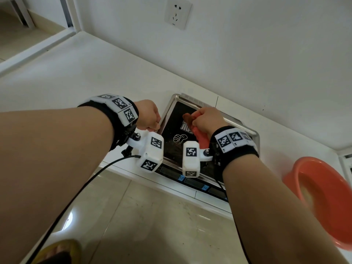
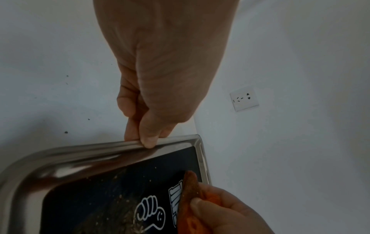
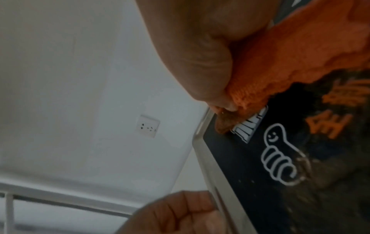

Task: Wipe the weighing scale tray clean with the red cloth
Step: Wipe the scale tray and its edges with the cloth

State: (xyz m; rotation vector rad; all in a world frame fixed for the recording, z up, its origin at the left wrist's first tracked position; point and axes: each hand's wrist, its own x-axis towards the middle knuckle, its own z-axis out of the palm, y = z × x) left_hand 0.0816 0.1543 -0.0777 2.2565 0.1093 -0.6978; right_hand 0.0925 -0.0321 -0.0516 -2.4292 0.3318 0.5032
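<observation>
The steel scale tray [image 1: 245, 128] [image 2: 66, 152] [image 3: 212, 178] sits on the scale on the white counter, its dark floor printed with a thumbs-up drawing and smeared with brown dirt near the front. My left hand [image 1: 150, 116] [image 2: 148, 137] [image 3: 180, 212] pinches the tray's left rim, thumb on top. My right hand [image 1: 204, 121] [image 2: 226, 210] [image 3: 212, 76] grips the bunched red cloth [image 1: 202, 138] [image 2: 190, 191] [image 3: 296, 63] and holds its soiled tip on the tray floor near the far edge, over the white lettering.
The scale's front panel [image 1: 192, 181] with blue buttons faces me at the counter edge. An orange plastic basin [image 1: 322, 195] stands at the right. A wall socket [image 1: 178, 12] is on the white wall behind. Tiled floor and a sandalled foot [image 1: 59, 250] lie below.
</observation>
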